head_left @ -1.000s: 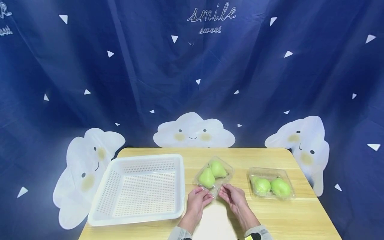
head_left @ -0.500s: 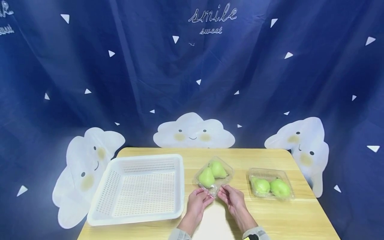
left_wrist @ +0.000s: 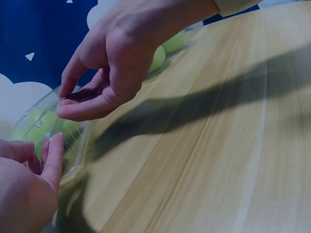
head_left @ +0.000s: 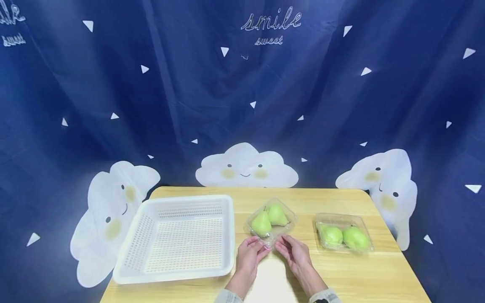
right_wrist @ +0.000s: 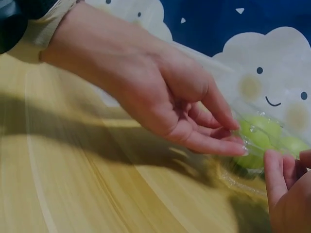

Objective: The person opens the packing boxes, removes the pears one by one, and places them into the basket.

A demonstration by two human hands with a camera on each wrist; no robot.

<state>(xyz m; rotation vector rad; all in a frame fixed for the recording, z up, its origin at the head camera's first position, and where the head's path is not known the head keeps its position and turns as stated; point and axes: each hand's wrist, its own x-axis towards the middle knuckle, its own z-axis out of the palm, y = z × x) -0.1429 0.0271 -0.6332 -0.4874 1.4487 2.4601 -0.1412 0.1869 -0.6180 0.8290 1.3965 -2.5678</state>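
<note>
A clear plastic clamshell box (head_left: 282,230) stands at the middle of the table with its corner towards me, two green pears (head_left: 261,224) inside. My left hand (head_left: 248,257) pinches the rim at its near corner between thumb and fingers. Just across from it, my right hand (head_left: 297,254) pinches the same rim on the right side. In the left wrist view, the fingertips of both hands lie close together along the box's edge (left_wrist: 46,109). The right wrist view shows thumb and fingers at the plastic edge, with the pears (right_wrist: 260,131) behind it.
A white perforated basket (head_left: 230,235) takes up the left side of the table (head_left: 363,277). To the right lies a second clear box (head_left: 337,217) with two green fruits (head_left: 355,238). Behind the table hangs a blue curtain (head_left: 212,92) with cloud figures.
Both hands keep their hold at the box's near corner, the right fingers shifting slightly closer to the left. The whole head view has shifted a little; boxes and basket stay in place.
</note>
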